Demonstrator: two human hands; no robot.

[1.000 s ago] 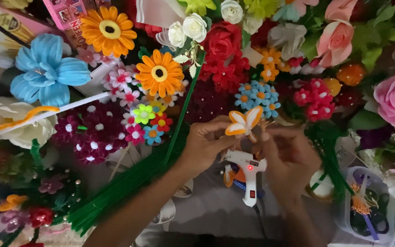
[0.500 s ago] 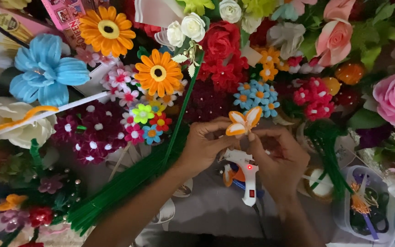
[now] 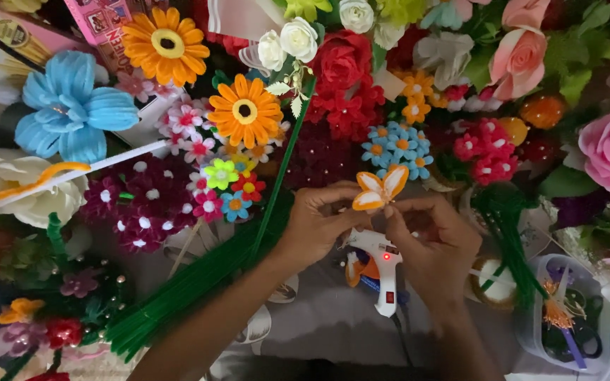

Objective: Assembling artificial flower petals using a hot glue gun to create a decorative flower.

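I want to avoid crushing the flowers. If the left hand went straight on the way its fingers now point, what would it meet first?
The left hand points right, pinching the orange and white petal piece. Going straight on, it would probably meet the right hand first, whose fingers already appear to meet the same piece; depth is unclear.

Orange-and-white petals (image 3: pixel 379 190) slightly lower, hands (image 3: pixel 383 226) closer

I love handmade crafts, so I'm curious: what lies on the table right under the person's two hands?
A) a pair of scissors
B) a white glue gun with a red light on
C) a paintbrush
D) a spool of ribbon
B: a white glue gun with a small red light lit lies just beneath the left hand and right hand, which hold an orange and white petal piece.
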